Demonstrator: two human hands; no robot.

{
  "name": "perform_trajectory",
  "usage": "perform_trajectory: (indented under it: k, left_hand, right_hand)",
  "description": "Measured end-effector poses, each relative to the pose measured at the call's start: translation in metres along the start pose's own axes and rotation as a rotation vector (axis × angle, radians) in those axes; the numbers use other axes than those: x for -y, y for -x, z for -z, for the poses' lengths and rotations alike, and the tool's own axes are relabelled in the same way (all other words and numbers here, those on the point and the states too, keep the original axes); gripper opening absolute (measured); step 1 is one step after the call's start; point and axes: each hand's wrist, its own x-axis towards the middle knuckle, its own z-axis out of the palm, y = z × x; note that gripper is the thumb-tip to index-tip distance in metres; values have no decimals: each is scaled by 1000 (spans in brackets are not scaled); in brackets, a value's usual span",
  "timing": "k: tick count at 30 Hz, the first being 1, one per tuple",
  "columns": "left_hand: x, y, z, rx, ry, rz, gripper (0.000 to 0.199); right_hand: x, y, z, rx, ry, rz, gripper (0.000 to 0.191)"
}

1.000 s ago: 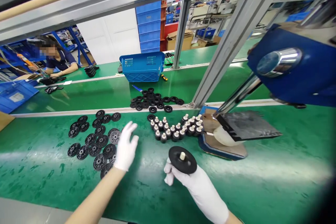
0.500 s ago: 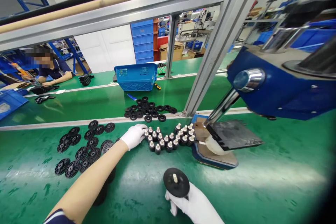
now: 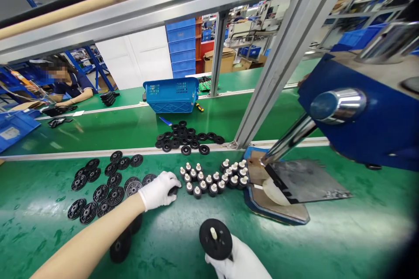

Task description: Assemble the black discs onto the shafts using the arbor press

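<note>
My right hand, in a white glove, is closed under a black disc with a pale pin standing up from its middle. The disc's underside is hidden. My left hand, also gloved, is low over the green bench with its fingers curled round a small black round part, mostly covered by the glove. Just right of it stand several black parts with white tops and pins. To its left lie several black ribbed wheels, and a few more sit below my left forearm.
A blue press with a dark flat plate stands at the right on its base. Small black rings lie behind the bench rail, near a blue basket. A metal post rises there. A co-worker sits far left.
My left hand has drawn back from the white-topped parts, leftward and nearer to me, with a small black part now under its fingers. My right hand still holds the disc, slightly lower.
</note>
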Motion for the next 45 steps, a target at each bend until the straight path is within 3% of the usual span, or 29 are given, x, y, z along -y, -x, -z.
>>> perform_trajectory:
  k: [3,6,11,13,23,28,32,39,45]
  left_hand:
    - [-12,5,4,-91,216,70,34]
    - [-42,22,1,-179,497,132,43]
    - [-89,44,-24,-275,1722,334,37]
    - [-98,47,-35,-305,1912,369,33]
    - [-103,49,-54,-284,1923,308,38]
    - [-101,41,-68,-431,1713,402,32]
    - [-102,42,-72,-467,1594,420,43]
    - [-108,49,-62,-305,1912,448,39]
    - [-110,49,-68,-379,1993,435,35]
  right_hand:
    - [-3,-1,6,-57,29,42,50]
    - [-4,-1,9,-78,63,65,49]
    - [3,1,0,-37,2,90,40]
    - [6,3,-5,-6,-56,89,38]
    - [6,20,-16,-65,-110,178,32]
    - [0,23,-23,-108,-162,224,29]
    - [-5,23,-27,-115,-158,216,30]
    - [-3,24,-31,-189,5,223,27]
    - [8,24,-33,-247,178,219,25]
